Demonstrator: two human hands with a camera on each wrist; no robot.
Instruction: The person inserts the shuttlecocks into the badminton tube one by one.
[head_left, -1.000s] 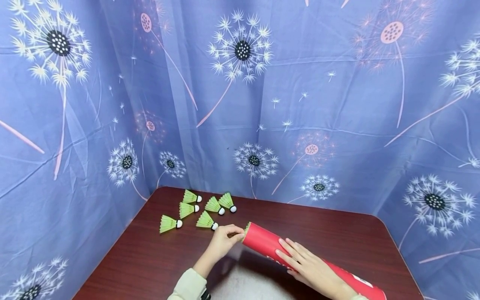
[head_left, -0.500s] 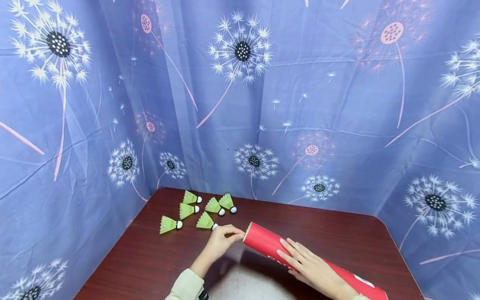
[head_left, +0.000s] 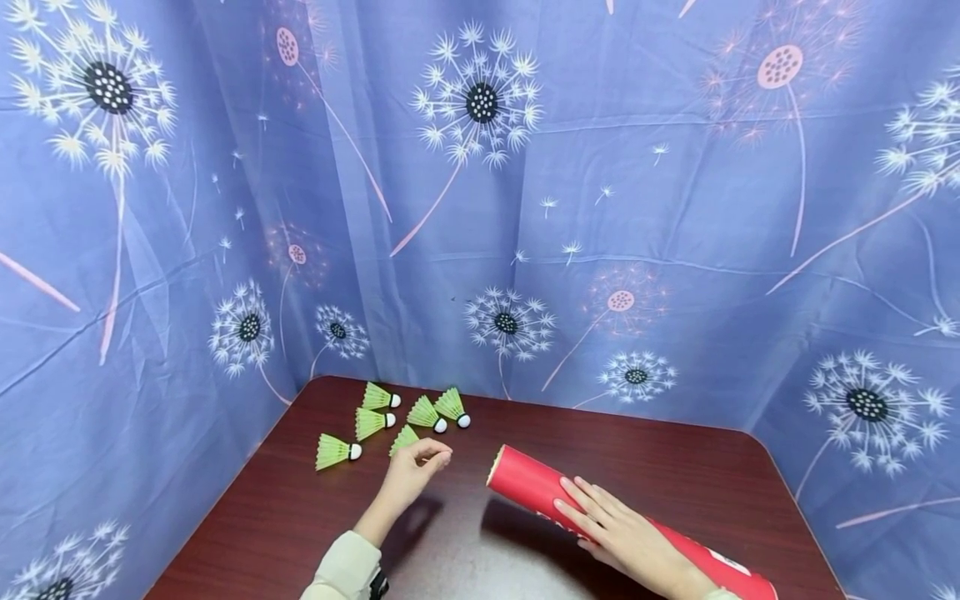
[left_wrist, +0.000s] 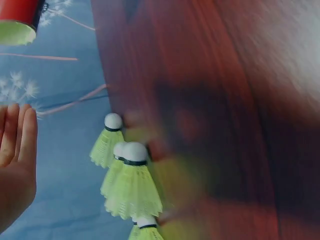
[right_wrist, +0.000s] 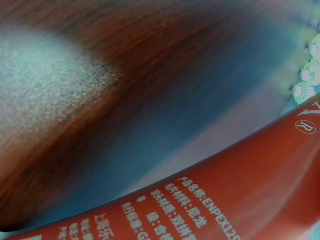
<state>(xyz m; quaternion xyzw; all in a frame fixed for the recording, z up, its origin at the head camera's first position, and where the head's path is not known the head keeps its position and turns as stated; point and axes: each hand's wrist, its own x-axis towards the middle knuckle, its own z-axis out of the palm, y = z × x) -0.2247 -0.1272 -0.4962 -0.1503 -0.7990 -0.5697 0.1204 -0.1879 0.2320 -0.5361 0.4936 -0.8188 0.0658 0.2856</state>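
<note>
Left hand (head_left: 407,478) is hovering between the red tube (head_left: 527,478) and 6 yellow-green shuttlecocks (head_left: 424,412), blocking the white tip of 1, with its thumb and index finger narrowed, nearly meeting. Right hand (head_left: 624,535) is lying across the tube, fingers straight and slightly spread, while the tube is slanting over the dark wooden table (head_left: 690,467), its mouth facing the left hand and showing something yellow-green, probably, though small. Behind, a blue dandelion-print curtain (head_left: 585,217) is hanging.
</note>
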